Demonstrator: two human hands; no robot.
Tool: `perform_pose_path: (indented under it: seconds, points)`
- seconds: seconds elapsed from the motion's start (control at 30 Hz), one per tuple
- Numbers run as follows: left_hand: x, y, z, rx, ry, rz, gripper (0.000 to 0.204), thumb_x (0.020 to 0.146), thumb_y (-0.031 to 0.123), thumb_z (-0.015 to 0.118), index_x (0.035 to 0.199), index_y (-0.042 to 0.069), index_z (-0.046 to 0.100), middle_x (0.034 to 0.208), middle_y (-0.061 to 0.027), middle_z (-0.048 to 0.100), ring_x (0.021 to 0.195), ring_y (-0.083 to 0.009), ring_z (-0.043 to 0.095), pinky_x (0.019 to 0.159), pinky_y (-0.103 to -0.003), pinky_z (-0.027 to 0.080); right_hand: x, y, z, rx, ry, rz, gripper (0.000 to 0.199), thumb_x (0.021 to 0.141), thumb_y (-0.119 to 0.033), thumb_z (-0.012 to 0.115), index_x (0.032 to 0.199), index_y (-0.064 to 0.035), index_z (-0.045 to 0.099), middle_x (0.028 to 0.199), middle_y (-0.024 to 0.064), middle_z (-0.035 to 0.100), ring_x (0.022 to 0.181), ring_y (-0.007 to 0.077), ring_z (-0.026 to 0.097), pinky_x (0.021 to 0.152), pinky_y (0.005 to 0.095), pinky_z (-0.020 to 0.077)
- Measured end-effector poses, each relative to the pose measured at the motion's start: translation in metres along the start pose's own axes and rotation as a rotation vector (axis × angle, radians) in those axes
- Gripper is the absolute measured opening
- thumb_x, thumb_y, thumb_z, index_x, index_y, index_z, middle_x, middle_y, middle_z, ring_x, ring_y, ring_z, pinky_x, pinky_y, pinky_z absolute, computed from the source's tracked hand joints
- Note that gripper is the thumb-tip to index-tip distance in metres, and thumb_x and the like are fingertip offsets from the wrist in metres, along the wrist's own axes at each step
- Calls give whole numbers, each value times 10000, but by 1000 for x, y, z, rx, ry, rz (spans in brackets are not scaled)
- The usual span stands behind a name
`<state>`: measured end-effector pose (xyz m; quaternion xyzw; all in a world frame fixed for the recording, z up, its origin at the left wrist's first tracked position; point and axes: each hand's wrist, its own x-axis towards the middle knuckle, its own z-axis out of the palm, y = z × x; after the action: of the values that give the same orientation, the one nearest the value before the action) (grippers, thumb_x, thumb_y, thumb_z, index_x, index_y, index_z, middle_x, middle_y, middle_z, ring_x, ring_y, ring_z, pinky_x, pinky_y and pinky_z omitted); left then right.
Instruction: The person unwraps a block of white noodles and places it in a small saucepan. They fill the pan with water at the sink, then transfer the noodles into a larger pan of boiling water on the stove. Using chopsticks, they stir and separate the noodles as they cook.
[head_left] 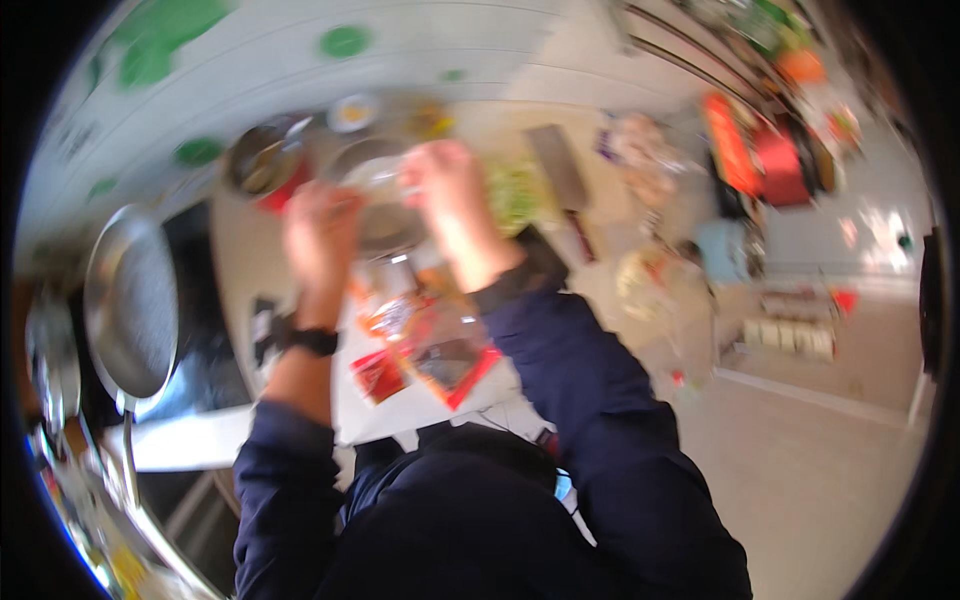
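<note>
My left hand [320, 225] and my right hand [445, 185] are raised over a round metal bowl [388, 228], one on each side of it. Both hands are blurred, with fingers curled in; whatever they may hold is too smeared to make out. Something pale shows inside the bowl, between the hands. Close to my right hand lie chopped green vegetables [513, 197] and a cleaver [557, 170] with a dark handle. Below the hands, red packets [380, 376] and a clear-windowed red bag [447, 365] rest near the counter's front edge.
A pot with utensils [262, 165] and a small white dish [354, 113] stand behind the bowl. A frying pan [135, 300] is at the left, by the dark hob [208, 300]. Plastic bags of food [650, 285] and a light blue container [722, 250] sit at the right.
</note>
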<state>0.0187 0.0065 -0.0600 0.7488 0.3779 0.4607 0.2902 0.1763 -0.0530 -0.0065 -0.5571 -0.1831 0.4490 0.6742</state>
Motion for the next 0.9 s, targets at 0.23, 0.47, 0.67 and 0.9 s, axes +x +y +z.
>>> perform_pose_path:
  seconds: [0.23, 0.47, 0.67, 0.9]
  points:
    - [32, 11, -12, -157, -120, -15, 91, 831, -68, 713, 861, 9, 675, 858, -17, 599, 825, -116, 580, 763, -233, 477, -18, -9, -48, -609, -329, -313, 727, 764, -76, 815, 1390, -109, 447, 1286, 79, 541, 957, 191, 585, 811, 344, 541]
    - [40, -6, 1, -386, -169, -190, 82, 859, -54, 699, 902, 11, 671, 869, -7, 570, 819, -94, 556, 780, -222, 464, -28, -15, -58, -487, -548, -143, 787, 711, -47, 839, 1411, -107, 485, 1220, 96, 562, 885, 182, 631, 808, 340, 538]
    - [43, 14, 9, -152, -104, -9, 74, 836, -31, 713, 869, 31, 690, 803, -17, 594, 827, -137, 574, 787, -263, 474, -35, 3, -50, -749, -281, -622, 271, 771, -78, 779, 956, -37, 584, 934, 131, 635, 833, 312, 652, 721, 401, 513]
    - [27, 40, 16, 24, -213, -128, 89, 843, 139, 686, 906, 94, 729, 878, -97, 655, 824, -267, 653, 742, -358, 513, -26, 29, -9, -737, -126, -575, 54, 896, -70, 586, 882, -23, 561, 883, 187, 641, 831, 404, 636, 700, 469, 506]
